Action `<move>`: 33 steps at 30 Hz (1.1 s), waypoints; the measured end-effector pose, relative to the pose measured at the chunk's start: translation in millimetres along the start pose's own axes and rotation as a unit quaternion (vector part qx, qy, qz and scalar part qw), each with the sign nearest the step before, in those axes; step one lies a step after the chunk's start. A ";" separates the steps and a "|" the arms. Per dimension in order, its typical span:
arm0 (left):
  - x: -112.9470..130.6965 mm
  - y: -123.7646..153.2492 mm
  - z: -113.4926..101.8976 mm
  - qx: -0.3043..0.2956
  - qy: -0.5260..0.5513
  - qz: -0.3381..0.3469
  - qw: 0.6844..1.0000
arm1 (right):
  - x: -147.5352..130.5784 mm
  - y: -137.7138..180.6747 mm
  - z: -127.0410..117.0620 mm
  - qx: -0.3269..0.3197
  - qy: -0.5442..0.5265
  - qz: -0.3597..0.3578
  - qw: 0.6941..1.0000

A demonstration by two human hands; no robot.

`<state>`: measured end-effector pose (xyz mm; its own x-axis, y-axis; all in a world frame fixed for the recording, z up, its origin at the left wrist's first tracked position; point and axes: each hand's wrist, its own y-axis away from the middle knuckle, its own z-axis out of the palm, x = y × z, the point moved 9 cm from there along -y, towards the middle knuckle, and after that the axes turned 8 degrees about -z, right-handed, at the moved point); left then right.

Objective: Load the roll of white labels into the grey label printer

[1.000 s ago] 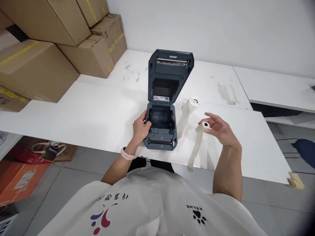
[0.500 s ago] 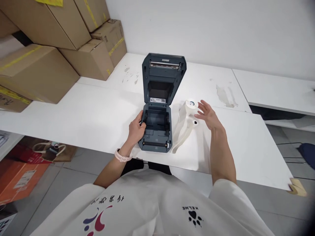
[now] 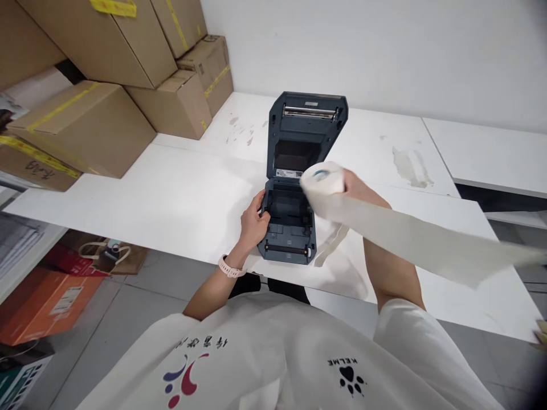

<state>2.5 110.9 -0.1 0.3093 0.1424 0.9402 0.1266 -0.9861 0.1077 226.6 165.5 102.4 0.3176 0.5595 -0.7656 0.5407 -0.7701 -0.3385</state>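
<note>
A dark grey label printer (image 3: 284,233) stands on the white table with its lid (image 3: 305,128) swung up and its bay exposed. My left hand (image 3: 253,223) grips the printer's left wall, thumb over the rim. Held in my right hand (image 3: 363,191) is a white roll of label paper (image 3: 327,181), raised at the printer's right side and slightly blurred. Its loose paper strip (image 3: 410,236) streams off to the right, across my forearm. A second paper strip (image 3: 332,246) lies on the table beside the printer; the small core seen there before is hidden.
Cardboard boxes (image 3: 81,128) are stacked at the table's left end, against the wall. The white table (image 3: 192,193) has a front edge close to my body. An orange box (image 3: 55,304) and a paper bag (image 3: 128,256) sit below at the left.
My right hand has taken hold of the paper roll, lifted it off the table and brought it left beside the printer, its strip swinging right. My left hand stays on the printer.
</note>
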 end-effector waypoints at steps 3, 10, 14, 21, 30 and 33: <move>2.6 0.9 -0.2 -0.002 -0.011 0.002 1.000 | -32.6 -21.1 52.8 -0.164 0.151 0.012 0.975; 3.7 2.0 -2.3 -0.001 -0.016 -0.003 1.000 | -10.0 -34.6 107.2 -0.308 0.303 0.062 0.900; 3.3 1.4 -0.9 0.000 -0.014 0.003 1.000 | 12.0 -30.4 112.5 -0.292 0.323 0.097 0.895; 3.8 2.3 -1.0 0.013 -0.017 0.000 1.000 | -52.1 23.5 104.6 -0.139 0.252 -0.046 0.957; -2.6 0.6 1.2 0.005 0.007 0.003 1.000 | -72.1 101.4 136.0 -0.070 0.253 -0.030 0.965; -6.4 -2.9 4.0 -0.006 0.014 -0.002 1.000 | -69.5 100.3 137.3 -0.068 0.238 -0.038 0.968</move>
<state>3.9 113.2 -7.6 0.2829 0.1447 0.9482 0.1167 -0.9864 0.1158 151.8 7.3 46.5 0.5789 0.7156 -0.3909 0.6637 -0.6920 -0.2839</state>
